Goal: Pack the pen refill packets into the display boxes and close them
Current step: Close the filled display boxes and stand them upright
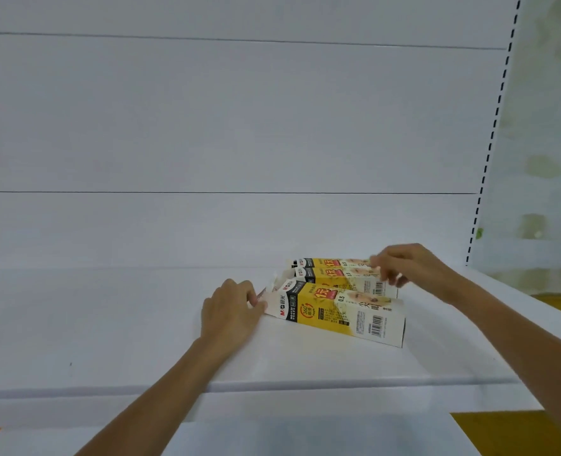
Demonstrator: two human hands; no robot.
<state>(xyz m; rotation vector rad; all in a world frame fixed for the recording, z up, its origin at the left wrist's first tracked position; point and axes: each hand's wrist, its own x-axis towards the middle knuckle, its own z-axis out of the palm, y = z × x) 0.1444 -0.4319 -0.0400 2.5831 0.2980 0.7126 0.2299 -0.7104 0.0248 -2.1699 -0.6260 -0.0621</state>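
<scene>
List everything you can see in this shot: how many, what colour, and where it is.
boxes: three, yellow and white with black print, lying side by side on the shelf, right of centre; the nearest one has its left end flap open
shelf: one, white, across the middle
back panel: one, white, behind the shelf, crossed by two thin seams
slotted post: one, white with black slots, at the panel's right edge
lower shelf: one, white, bottom of view
left hand: one, pinches the nearest box's open flap
right hand: one, fingers at the right ends of the two farther boxes; grip blurred
</scene>
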